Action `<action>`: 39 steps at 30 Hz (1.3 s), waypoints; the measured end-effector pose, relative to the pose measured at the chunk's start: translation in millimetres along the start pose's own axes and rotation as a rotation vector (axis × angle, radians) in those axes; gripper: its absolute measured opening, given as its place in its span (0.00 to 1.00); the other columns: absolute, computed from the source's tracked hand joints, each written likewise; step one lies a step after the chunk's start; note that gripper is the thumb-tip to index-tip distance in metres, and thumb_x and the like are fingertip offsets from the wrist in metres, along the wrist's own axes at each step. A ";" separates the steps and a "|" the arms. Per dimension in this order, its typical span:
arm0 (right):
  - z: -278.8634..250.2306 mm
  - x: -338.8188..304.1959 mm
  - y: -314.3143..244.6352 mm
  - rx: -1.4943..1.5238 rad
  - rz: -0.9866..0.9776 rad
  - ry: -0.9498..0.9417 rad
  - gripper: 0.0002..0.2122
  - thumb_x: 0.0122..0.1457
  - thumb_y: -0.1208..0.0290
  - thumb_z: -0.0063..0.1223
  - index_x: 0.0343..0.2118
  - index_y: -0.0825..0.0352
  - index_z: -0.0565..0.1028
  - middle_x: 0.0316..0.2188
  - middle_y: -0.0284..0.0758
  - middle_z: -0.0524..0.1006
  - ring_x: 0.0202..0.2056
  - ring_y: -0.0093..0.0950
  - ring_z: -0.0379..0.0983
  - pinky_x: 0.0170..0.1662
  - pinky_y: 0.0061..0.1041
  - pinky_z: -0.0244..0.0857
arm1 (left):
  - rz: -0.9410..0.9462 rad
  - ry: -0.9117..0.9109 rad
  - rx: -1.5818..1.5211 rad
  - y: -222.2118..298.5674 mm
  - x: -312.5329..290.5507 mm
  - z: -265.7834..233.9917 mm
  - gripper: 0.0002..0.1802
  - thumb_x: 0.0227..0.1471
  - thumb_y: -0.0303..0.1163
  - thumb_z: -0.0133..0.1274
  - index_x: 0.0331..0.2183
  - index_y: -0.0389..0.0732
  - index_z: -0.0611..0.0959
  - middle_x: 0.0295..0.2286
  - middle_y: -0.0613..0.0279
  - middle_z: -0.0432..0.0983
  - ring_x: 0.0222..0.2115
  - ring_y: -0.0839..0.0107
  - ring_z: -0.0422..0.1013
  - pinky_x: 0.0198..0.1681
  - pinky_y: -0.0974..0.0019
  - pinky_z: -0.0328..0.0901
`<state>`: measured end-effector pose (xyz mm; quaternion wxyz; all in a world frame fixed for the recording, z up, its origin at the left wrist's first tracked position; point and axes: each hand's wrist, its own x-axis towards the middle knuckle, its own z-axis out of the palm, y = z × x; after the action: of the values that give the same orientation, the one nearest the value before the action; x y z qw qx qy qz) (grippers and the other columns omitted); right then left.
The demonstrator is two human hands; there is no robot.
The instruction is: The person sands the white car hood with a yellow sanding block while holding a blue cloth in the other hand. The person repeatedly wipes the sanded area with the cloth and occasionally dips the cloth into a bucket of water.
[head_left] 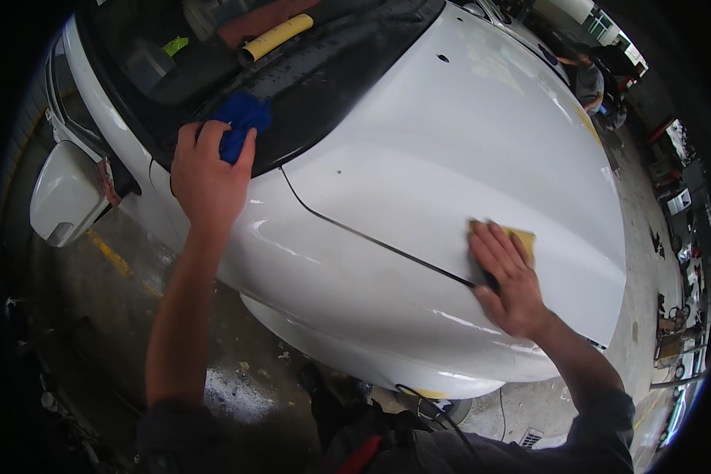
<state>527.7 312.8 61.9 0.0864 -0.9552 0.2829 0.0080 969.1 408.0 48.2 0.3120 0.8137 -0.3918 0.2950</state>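
Note:
A crumpled blue cloth [245,120] is gripped in my left hand [211,174], at the lower corner of the windshield of a white car. My right hand [510,280] lies over a piece of yellow sandpaper [524,239] and presses it against the white hood [450,150], close to the seam with the fender [324,276]. Its fingers point forward, and most of the sandpaper is hidden under them. A dark patch shows beneath the palm; whether it is a backing pad or shadow I cannot make out.
The side mirror [69,189] sticks out at the left. A yellow roll [278,36] shows behind the windshield. At the far right, a person [588,83] is beside the car. A dark hose [442,415] runs near my legs above the wet floor.

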 end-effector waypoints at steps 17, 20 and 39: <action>7.6 5.0 -30.8 -0.090 -0.083 -0.002 0.40 0.62 0.65 0.62 0.76 0.59 0.56 0.78 0.38 0.53 0.78 0.43 0.46 0.76 0.54 0.42 | -0.016 0.024 -0.045 2.1 2.4 4.0 0.17 0.54 0.46 0.70 0.39 0.46 0.86 0.43 0.57 0.79 0.38 0.53 0.80 0.41 0.55 0.75; 5.5 78.8 -62.4 -0.116 -0.269 0.114 0.37 0.65 0.61 0.61 0.74 0.62 0.58 0.77 0.37 0.55 0.77 0.42 0.49 0.75 0.53 0.44 | 0.023 0.058 -0.099 2.5 -0.6 9.8 0.17 0.54 0.45 0.70 0.39 0.46 0.86 0.43 0.56 0.79 0.39 0.52 0.80 0.42 0.54 0.75; 11.8 194.1 -109.7 -0.076 -0.420 0.275 0.31 0.74 0.53 0.44 0.74 0.62 0.58 0.77 0.36 0.54 0.77 0.40 0.44 0.76 0.52 0.41 | 0.064 0.087 -0.192 10.1 3.4 15.7 0.18 0.52 0.45 0.71 0.40 0.45 0.87 0.42 0.57 0.79 0.39 0.53 0.80 0.41 0.55 0.75</action>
<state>750.5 300.7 55.4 0.0108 -0.9877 0.0870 -0.1294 966.3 389.8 43.5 0.3958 0.7534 -0.4303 0.3009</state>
